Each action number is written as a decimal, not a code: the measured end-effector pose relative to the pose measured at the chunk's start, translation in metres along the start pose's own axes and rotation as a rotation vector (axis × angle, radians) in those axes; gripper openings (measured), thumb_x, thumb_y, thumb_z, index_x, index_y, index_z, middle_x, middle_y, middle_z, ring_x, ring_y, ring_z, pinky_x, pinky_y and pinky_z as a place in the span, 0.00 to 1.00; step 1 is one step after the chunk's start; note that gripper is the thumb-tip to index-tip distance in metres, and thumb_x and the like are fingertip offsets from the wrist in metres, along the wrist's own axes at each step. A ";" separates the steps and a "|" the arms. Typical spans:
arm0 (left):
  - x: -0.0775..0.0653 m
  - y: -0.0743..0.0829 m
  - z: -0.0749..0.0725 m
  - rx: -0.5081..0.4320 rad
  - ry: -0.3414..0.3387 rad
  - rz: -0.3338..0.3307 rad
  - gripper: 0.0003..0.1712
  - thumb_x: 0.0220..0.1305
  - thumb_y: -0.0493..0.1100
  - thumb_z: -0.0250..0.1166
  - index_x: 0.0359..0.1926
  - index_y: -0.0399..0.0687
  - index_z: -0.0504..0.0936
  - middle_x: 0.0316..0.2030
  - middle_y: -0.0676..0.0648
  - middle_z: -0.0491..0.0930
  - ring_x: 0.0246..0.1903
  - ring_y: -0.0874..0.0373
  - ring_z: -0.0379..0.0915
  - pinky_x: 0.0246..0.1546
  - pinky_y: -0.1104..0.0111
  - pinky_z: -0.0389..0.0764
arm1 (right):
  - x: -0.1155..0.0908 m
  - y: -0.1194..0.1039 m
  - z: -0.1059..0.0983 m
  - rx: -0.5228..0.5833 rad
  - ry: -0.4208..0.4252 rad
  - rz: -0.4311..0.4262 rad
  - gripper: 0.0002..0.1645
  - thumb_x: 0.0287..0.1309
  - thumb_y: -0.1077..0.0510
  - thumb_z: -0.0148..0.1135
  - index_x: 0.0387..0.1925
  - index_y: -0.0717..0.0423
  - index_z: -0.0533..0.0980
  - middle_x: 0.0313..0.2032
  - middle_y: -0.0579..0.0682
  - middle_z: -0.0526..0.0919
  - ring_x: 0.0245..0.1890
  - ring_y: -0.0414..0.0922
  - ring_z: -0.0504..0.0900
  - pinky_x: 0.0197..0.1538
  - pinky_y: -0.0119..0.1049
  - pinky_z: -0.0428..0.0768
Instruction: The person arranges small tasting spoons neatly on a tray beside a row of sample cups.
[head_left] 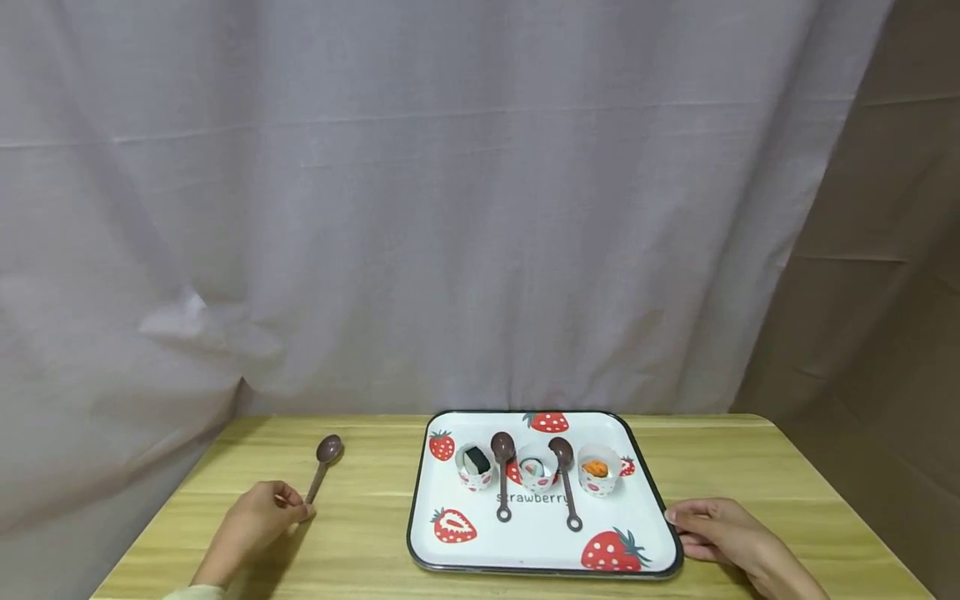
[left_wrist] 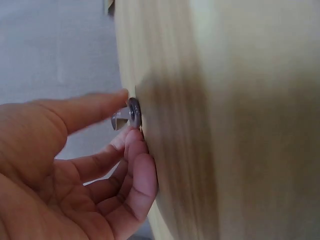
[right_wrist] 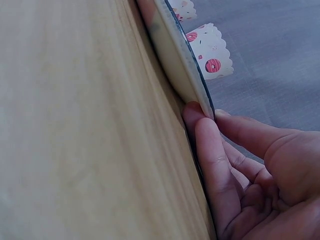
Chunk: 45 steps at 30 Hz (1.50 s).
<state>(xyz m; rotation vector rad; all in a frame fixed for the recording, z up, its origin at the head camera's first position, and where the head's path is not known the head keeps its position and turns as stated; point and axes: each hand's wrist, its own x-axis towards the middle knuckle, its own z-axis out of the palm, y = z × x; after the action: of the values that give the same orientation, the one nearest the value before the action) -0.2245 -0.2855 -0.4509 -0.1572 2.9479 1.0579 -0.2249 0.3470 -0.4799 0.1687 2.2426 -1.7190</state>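
On the left of the table, my left hand (head_left: 258,518) pinches the handle end of a brown spoon (head_left: 328,450), whose bowl points away from me. The left wrist view shows the handle's ring (left_wrist: 134,112) between thumb and fingertips. My right hand (head_left: 726,535) grips the right rim of a white strawberry tray (head_left: 525,546). In the right wrist view the thumb is at the rim, with fingers beneath it. Two brown spoons (head_left: 503,475) (head_left: 567,483) lie on the tray among three paper cups holding a black-and-white piece (head_left: 476,460), a round roll (head_left: 533,468) and an orange piece (head_left: 596,468).
The wooden table (head_left: 360,533) carries the tray right of its middle. A grey curtain (head_left: 480,250) hangs behind the table's back edge and down its left side. Table surface shows between the left spoon and the tray.
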 end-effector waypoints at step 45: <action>0.004 -0.004 0.011 -0.566 0.004 -0.115 0.12 0.71 0.33 0.67 0.47 0.23 0.85 0.32 0.44 0.87 0.32 0.56 0.82 0.34 0.68 0.89 | 0.000 0.001 -0.001 0.017 -0.041 -0.015 0.22 0.76 0.62 0.58 0.56 0.82 0.75 0.37 0.44 0.88 0.35 0.38 0.87 0.43 0.34 0.90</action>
<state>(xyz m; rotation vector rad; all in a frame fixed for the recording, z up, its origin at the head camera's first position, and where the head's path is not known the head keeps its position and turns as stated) -0.2282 -0.2820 -0.4625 -0.3212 2.5165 1.8329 -0.2244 0.3479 -0.4804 0.1200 2.2065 -1.7337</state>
